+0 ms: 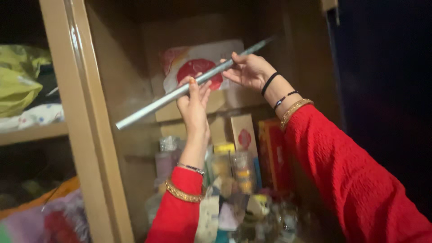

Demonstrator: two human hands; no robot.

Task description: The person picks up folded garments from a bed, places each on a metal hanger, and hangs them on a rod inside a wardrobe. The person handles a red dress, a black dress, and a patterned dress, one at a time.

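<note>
Overhead, long grey metal rod [193, 84] (tilted, dull sheen), left hand [193, 105] grip and right hand [248, 69] grip pinching it.

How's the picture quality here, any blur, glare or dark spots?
Head view: the right hand, left hand and grey rod are lit and fairly sharp; the jars and bottles below are soft and blurred; a pale sheen runs down the cupboard frame; the far right edge falls into near-black shadow.

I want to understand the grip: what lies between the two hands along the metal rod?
In the head view, only a bare stretch of the metal rod lies between the left hand and the right hand.
</note>
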